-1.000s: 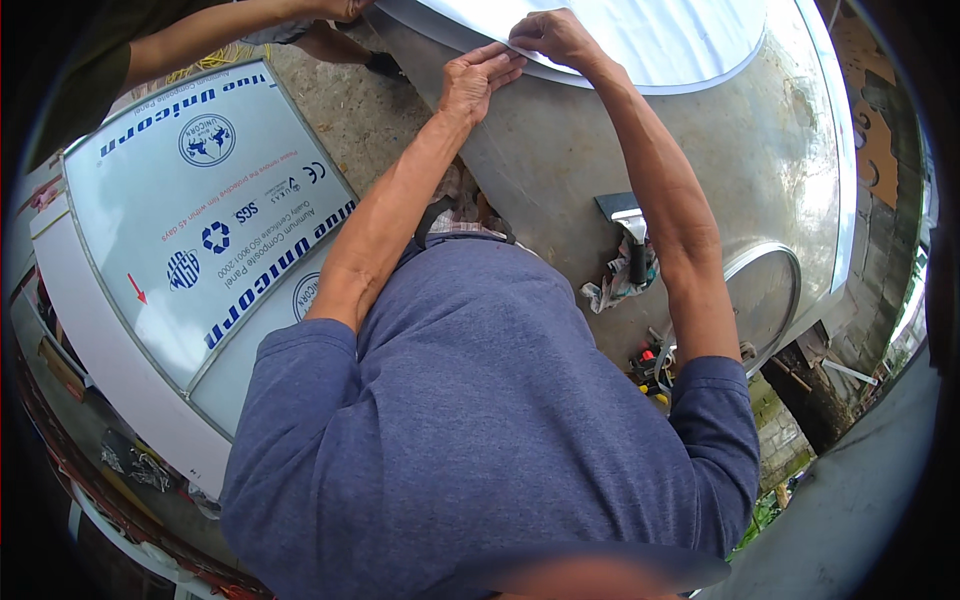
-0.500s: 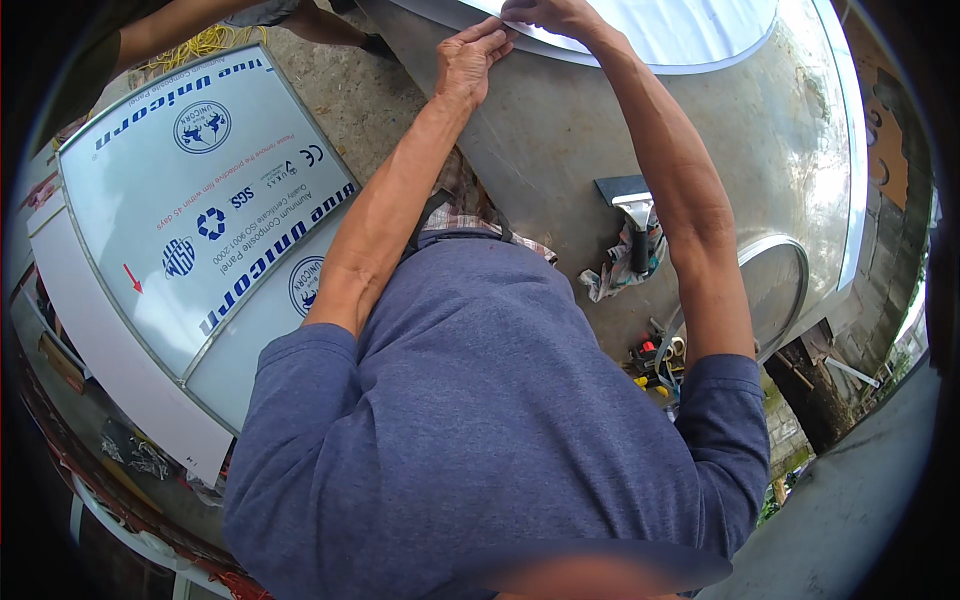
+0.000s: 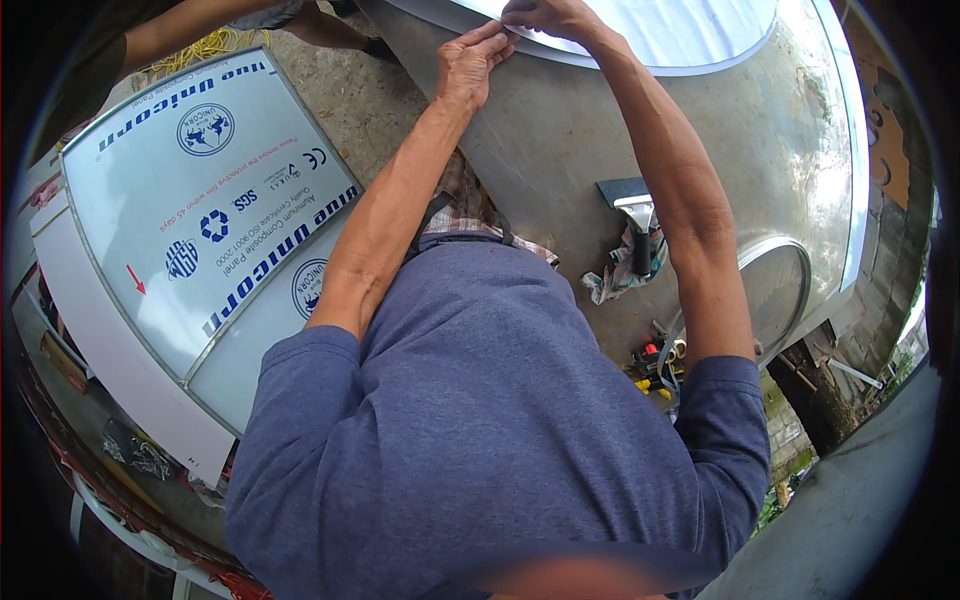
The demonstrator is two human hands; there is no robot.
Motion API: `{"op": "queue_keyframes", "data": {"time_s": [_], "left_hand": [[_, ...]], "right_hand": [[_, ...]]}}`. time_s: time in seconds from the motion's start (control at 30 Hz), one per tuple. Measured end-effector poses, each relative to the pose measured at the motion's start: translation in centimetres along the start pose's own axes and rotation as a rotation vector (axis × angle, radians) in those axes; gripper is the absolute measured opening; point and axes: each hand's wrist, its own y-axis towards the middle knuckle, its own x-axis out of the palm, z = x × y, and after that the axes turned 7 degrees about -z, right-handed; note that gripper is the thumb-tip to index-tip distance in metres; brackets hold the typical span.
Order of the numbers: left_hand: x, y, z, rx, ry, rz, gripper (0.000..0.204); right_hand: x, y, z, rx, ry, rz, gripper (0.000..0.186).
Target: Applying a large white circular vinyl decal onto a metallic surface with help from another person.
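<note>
At the far side of a grey metal worktable (image 3: 570, 130) lies a white sheet (image 3: 690, 35) with a rounded edge, cut off by the top of the picture. My right hand (image 3: 550, 16) pinches the sheet's near edge, its fingertips bent down onto it. Just left of it, my left hand (image 3: 472, 65) has its thumb and fingers pressed together at the same edge, the fingertips nearly meeting those of the right. Anything small between the fingertips is too fine to make out. Both arms reach forward over the table.
Beside my right forearm lies a wide-bladed scraper (image 3: 630, 205) with a black handle, on a crumpled cloth (image 3: 603, 287). Small red and yellow hand tools (image 3: 652, 366) and a round metal frame (image 3: 803, 270) sit nearer. A printed composite panel (image 3: 150, 215) stands left; another person's arm (image 3: 185, 28) shows behind it.
Both hands stay at the sheet's edge, almost unmoved. The whole view has shifted very slightly, and the other person's arm has moved a little.
</note>
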Motion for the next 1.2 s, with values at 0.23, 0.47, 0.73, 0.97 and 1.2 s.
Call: {"op": "queue_keyframes", "data": {"time_s": [0.23, 0.47, 0.73, 0.97, 1.2], "left_hand": [[0.2, -0.1, 0.2, -0.006, 0.017, 0.02, 0.037], [0.0, -0.1, 0.1, -0.004, 0.019, 0.014, 0.037], [-0.3, 0.1, 0.0, -0.015, 0.016, 0.007, 0.037], [-0.2, 0.0, 0.1, -0.012, 0.021, 0.006, 0.036], [-0.1, -0.1, 0.1, -0.016, 0.029, 0.006, 0.035]], "right_hand": [[0.1, 0.2, 0.8, -0.017, 0.037, -0.013, 0.019], [0.3, 0.3, 0.6, -0.034, 0.0, 0.012, 0.018], [0.2, 0.2, 0.3, -0.021, -0.002, -0.01, 0.018], [0.2, 0.2, 0.3, 0.008, 0.012, -0.019, 0.018], [0.1, 0.3, 0.6, -0.001, 0.019, -0.036, 0.019]]}}
